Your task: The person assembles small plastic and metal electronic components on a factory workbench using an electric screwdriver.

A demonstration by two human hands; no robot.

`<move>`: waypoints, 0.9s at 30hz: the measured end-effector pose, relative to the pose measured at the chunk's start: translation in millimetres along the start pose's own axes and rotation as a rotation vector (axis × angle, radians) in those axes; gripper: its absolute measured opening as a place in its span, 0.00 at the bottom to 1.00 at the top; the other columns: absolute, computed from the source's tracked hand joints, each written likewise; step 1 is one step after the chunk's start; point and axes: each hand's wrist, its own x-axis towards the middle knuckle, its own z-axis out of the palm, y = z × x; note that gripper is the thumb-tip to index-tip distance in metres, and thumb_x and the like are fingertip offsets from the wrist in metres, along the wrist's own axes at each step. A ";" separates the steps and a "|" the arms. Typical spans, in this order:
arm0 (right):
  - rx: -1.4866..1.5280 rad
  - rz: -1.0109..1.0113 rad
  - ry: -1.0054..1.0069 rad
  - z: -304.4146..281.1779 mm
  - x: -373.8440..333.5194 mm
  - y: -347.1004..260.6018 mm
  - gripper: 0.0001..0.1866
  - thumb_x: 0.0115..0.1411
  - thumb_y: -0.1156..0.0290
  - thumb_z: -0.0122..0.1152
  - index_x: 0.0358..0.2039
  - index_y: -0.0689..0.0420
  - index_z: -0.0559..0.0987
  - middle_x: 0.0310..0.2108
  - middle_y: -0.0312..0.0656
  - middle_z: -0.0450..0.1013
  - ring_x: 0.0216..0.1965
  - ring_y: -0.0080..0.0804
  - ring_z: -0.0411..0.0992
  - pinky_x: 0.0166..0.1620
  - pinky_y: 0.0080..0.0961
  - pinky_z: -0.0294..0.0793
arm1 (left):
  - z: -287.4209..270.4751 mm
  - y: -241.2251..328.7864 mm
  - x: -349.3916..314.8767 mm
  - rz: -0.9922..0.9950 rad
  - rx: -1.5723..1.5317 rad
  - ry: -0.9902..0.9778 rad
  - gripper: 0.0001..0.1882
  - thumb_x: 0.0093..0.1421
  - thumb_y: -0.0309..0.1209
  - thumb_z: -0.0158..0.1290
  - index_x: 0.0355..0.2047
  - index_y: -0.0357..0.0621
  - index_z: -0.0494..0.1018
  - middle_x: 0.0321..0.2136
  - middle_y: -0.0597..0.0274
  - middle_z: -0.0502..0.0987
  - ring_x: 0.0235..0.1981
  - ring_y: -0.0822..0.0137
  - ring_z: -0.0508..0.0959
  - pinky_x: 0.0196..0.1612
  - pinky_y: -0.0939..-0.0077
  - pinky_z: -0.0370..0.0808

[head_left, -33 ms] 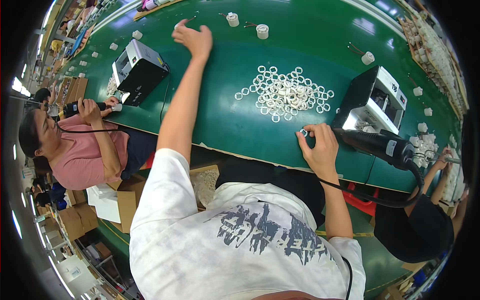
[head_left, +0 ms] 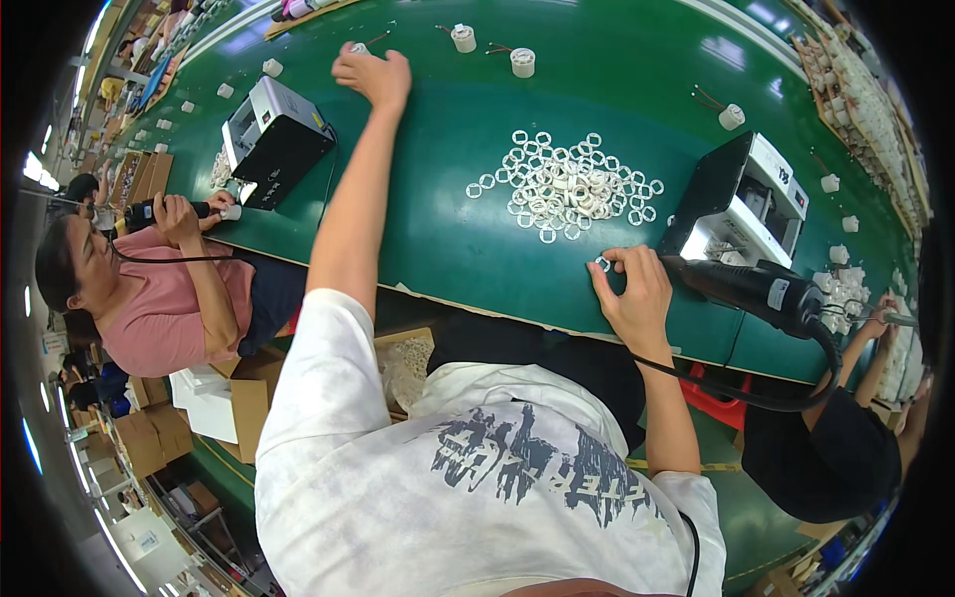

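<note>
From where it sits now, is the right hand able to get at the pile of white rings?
Probably yes. The right hand, pinching one small white ring, rests on the green table just below the pile of white rings, with only bare green surface between them.

a single head-worn fisheye view looks steeply down from close above onto the green table.

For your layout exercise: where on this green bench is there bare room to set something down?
Bare green table lies between the outstretched left arm and the pile of small white plastic rings, and beyond that pile. It is crowded at the right hand, against the black handheld tool and black-and-white box machine.
</note>
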 end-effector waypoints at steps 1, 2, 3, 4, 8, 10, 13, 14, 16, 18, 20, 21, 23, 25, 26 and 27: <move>-0.002 -0.010 0.001 3.1 4.5 0.1 0.12 0.59 0.70 0.79 0.39 0.56 0.83 0.33 0.37 0.74 0.35 0.35 0.76 0.39 0.36 0.74 | 7.6 -16.5 18.8 0.020 0.135 0.103 0.40 0.59 0.34 0.63 0.68 0.29 0.62 0.62 0.31 0.69 0.67 0.36 0.64 0.74 0.46 0.58; -0.003 -0.016 0.009 3.8 4.3 0.4 0.12 0.59 0.70 0.79 0.39 0.56 0.83 0.33 0.37 0.74 0.35 0.35 0.76 0.39 0.36 0.74 | 9.8 -27.9 28.0 0.010 0.134 0.103 0.40 0.59 0.34 0.63 0.68 0.29 0.62 0.62 0.31 0.69 0.67 0.36 0.64 0.74 0.46 0.58; -0.008 -0.015 0.018 3.9 3.0 0.9 0.12 0.59 0.71 0.79 0.39 0.56 0.83 0.32 0.37 0.74 0.35 0.36 0.76 0.39 0.36 0.74 | 11.3 -33.3 33.4 -0.056 0.139 -0.050 0.39 0.61 0.35 0.64 0.68 0.31 0.64 0.60 0.36 0.74 0.65 0.38 0.69 0.73 0.47 0.60; -0.012 -0.013 0.011 4.6 2.1 0.2 0.12 0.59 0.71 0.79 0.39 0.56 0.83 0.32 0.37 0.74 0.35 0.36 0.76 0.39 0.36 0.74 | 11.1 -41.4 38.8 -0.119 0.148 -0.199 0.37 0.63 0.37 0.64 0.69 0.34 0.67 0.58 0.41 0.80 0.64 0.39 0.74 0.73 0.47 0.63; -0.013 -0.034 0.058 6.8 2.3 2.1 0.11 0.58 0.71 0.78 0.39 0.56 0.83 0.36 0.40 0.76 0.38 0.41 0.77 0.41 0.38 0.76 | 18.5 -52.4 35.4 0.110 -0.236 -0.103 0.32 0.64 0.40 0.70 0.63 0.36 0.75 0.49 0.52 0.86 0.49 0.55 0.86 0.58 0.59 0.80; -0.040 -0.023 0.076 6.6 -0.5 6.5 0.11 0.59 0.71 0.77 0.40 0.56 0.83 0.37 0.41 0.76 0.39 0.43 0.78 0.42 0.39 0.77 | 8.6 -18.6 9.8 0.091 -0.490 -0.131 0.34 0.63 0.40 0.74 0.63 0.35 0.74 0.46 0.55 0.86 0.46 0.65 0.86 0.49 0.70 0.82; -0.018 0.003 0.080 8.5 -7.2 11.4 0.13 0.60 0.72 0.76 0.44 0.57 0.84 0.40 0.43 0.77 0.42 0.46 0.78 0.45 0.40 0.78 | -68.9 77.7 -62.0 0.074 -0.685 -0.348 0.30 0.65 0.38 0.73 0.60 0.33 0.75 0.47 0.56 0.84 0.46 0.69 0.84 0.51 0.74 0.80; -0.021 0.011 0.072 6.6 -7.5 8.9 0.13 0.60 0.72 0.76 0.44 0.57 0.84 0.40 0.43 0.77 0.42 0.46 0.78 0.45 0.40 0.78 | -94.2 94.0 -87.6 0.122 -0.700 -0.401 0.25 0.63 0.36 0.74 0.56 0.39 0.79 0.48 0.58 0.84 0.47 0.68 0.83 0.52 0.71 0.80; 0.019 0.057 0.059 -2.7 -10.3 4.7 0.16 0.60 0.74 0.75 0.48 0.58 0.83 0.41 0.44 0.77 0.43 0.46 0.79 0.46 0.41 0.78 | -143.0 124.0 -138.4 0.334 -0.669 -0.523 0.19 0.59 0.33 0.75 0.49 0.43 0.84 0.48 0.59 0.84 0.46 0.65 0.83 0.51 0.69 0.80; 0.017 0.090 0.031 -11.6 -17.5 7.8 0.18 0.61 0.75 0.74 0.51 0.59 0.81 0.42 0.45 0.77 0.44 0.46 0.79 0.47 0.41 0.78 | -184.8 148.4 -189.1 0.456 -0.609 -0.709 0.23 0.54 0.30 0.78 0.49 0.44 0.84 0.45 0.57 0.84 0.45 0.60 0.83 0.51 0.67 0.80; -0.004 0.104 0.054 -18.4 -24.0 12.0 0.17 0.61 0.75 0.73 0.51 0.59 0.81 0.43 0.46 0.77 0.44 0.47 0.79 0.48 0.42 0.78 | -202.8 163.0 -232.4 0.543 -0.660 -0.851 0.25 0.50 0.30 0.81 0.48 0.44 0.83 0.42 0.59 0.83 0.45 0.58 0.83 0.50 0.66 0.80; -0.021 0.107 0.068 -22.0 -29.6 16.6 0.18 0.62 0.76 0.73 0.51 0.59 0.81 0.44 0.47 0.78 0.44 0.49 0.79 0.47 0.42 0.79 | -202.2 167.7 -252.9 0.556 -0.658 -0.880 0.25 0.49 0.31 0.81 0.46 0.44 0.82 0.41 0.58 0.82 0.43 0.55 0.82 0.48 0.63 0.79; -0.002 0.119 0.081 -24.7 -39.5 24.6 0.17 0.62 0.76 0.73 0.51 0.59 0.82 0.45 0.48 0.79 0.43 0.49 0.79 0.46 0.42 0.79 | -197.3 173.2 -281.6 0.600 -0.600 -0.931 0.26 0.51 0.35 0.80 0.47 0.44 0.81 0.39 0.56 0.79 0.43 0.52 0.79 0.47 0.59 0.77; 0.052 0.110 0.114 -24.6 -43.3 26.4 0.13 0.63 0.78 0.72 0.48 0.61 0.84 0.46 0.49 0.81 0.41 0.49 0.80 0.43 0.42 0.79 | -193.4 177.7 -298.6 0.619 -0.557 -0.944 0.27 0.52 0.36 0.80 0.48 0.44 0.80 0.40 0.55 0.78 0.43 0.52 0.78 0.47 0.59 0.76; 0.057 0.112 0.117 -24.8 -44.8 26.8 0.13 0.63 0.78 0.72 0.48 0.61 0.84 0.46 0.49 0.81 0.41 0.49 0.80 0.43 0.42 0.79 | -195.6 180.2 -304.5 0.590 -0.521 -0.947 0.27 0.53 0.36 0.79 0.49 0.44 0.80 0.40 0.55 0.77 0.44 0.52 0.78 0.47 0.58 0.77; 0.136 0.162 0.098 -25.1 -47.9 26.5 0.11 0.63 0.78 0.72 0.47 0.60 0.85 0.45 0.48 0.81 0.40 0.48 0.80 0.42 0.42 0.79 | -197.8 182.2 -307.4 0.567 -0.492 -0.955 0.28 0.53 0.37 0.79 0.51 0.44 0.80 0.41 0.55 0.76 0.45 0.52 0.78 0.47 0.58 0.77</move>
